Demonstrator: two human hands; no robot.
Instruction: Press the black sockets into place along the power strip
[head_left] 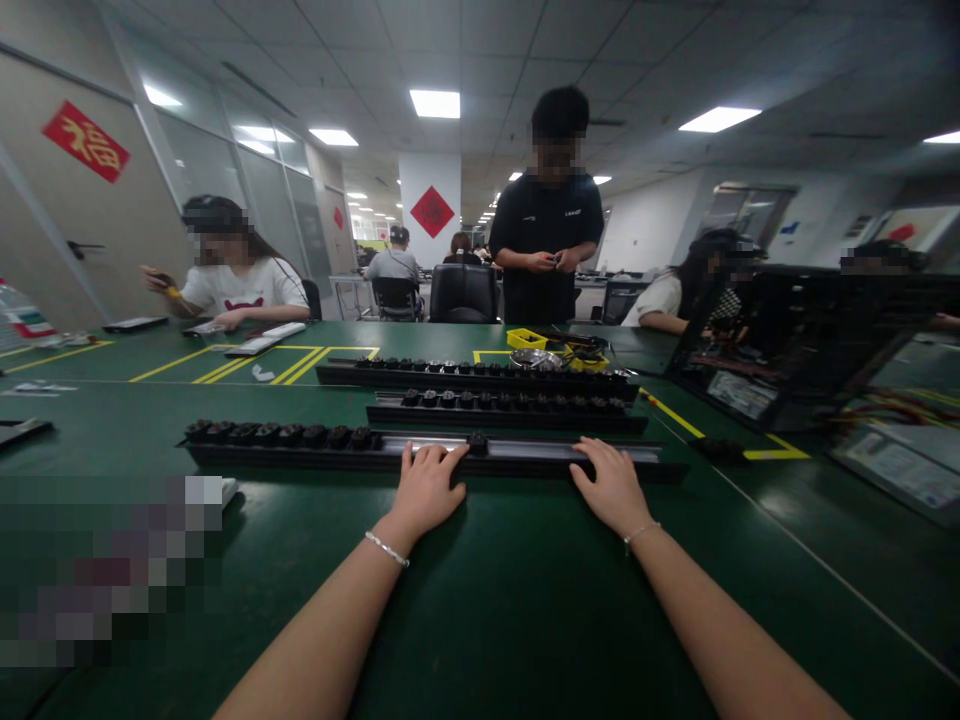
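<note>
A long black rail [525, 465] with a silvery inner channel lies crosswise before me. Several small black blocks, which look like socket modules [290, 436], sit in a row in its left part. One single black block [478, 442] stands apart near the middle of the channel. My left hand [429, 487] is open, its fingers spread over the rail, and a fingertip reaches the left side of the single block. Farther right, my right hand [611, 487] rests open on the rail with its fingers apart. Neither hand grips anything that I can see.
Behind lie two more black rails [506, 418] with blocks. A metal bowl [535, 358] and yellow trays [526, 339] stand beyond. An opened computer case [787, 340] is at right, a blurred-out object [120, 570] at left. A person [551, 215] stands across the green table [495, 620].
</note>
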